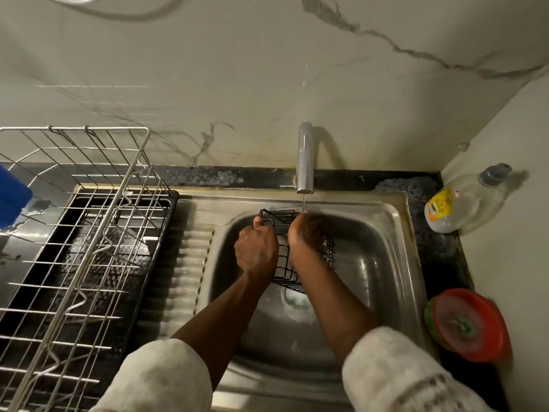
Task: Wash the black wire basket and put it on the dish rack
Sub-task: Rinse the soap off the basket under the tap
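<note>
Black wire basket (285, 263): thin rectangular grid, held between both hands over the steel sink (383, 233). Left hand (257, 248) clenched on its rim, right hand (304, 237) wrapped around its side under the tap (305, 162) stream. Chrome dish rack (74, 233) left of the hands.

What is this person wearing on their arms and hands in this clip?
Both hands are bare: left hand, right hand, no gloves, rings or watch visible. Each arm has a pale cream, fuzzy-looking sleeve pushed up toward the elbow; the right sleeve shows a faint grey band, the left sleeve looks plain.
</note>
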`<state>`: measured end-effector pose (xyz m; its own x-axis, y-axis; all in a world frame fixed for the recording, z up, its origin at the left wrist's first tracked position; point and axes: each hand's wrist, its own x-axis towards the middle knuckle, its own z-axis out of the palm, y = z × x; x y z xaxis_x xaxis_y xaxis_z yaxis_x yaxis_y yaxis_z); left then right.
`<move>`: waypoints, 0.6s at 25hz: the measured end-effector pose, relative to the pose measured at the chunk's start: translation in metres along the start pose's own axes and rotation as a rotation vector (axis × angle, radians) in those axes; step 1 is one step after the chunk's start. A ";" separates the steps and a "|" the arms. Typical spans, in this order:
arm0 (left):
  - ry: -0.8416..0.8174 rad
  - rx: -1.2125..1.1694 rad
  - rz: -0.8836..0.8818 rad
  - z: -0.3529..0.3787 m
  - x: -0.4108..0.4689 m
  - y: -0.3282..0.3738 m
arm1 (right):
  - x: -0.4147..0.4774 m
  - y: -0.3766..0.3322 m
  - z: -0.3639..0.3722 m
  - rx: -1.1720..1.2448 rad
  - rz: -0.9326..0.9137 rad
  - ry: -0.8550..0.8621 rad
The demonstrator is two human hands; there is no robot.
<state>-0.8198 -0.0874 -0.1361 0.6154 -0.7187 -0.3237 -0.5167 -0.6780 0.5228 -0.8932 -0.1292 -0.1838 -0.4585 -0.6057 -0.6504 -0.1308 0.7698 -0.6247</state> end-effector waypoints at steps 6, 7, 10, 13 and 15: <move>-0.011 0.006 0.035 0.005 -0.003 0.002 | 0.088 0.051 -0.011 0.034 0.180 0.144; -0.005 -0.004 0.043 0.007 -0.001 0.002 | 0.092 0.054 -0.007 0.060 0.198 0.146; -0.017 -0.010 -0.043 0.001 0.005 0.005 | 0.021 0.013 -0.006 0.022 0.142 0.117; -0.092 -0.068 0.030 -0.002 0.013 -0.010 | -0.035 -0.020 0.010 -0.149 -0.104 -0.097; -0.061 -0.154 -0.140 -0.004 0.021 -0.010 | -0.038 -0.026 0.014 -0.237 -0.166 -0.170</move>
<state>-0.8000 -0.0954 -0.1450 0.6350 -0.6306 -0.4462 -0.3292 -0.7434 0.5822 -0.8594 -0.1290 -0.1487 -0.2637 -0.7360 -0.6235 -0.4008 0.6716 -0.6232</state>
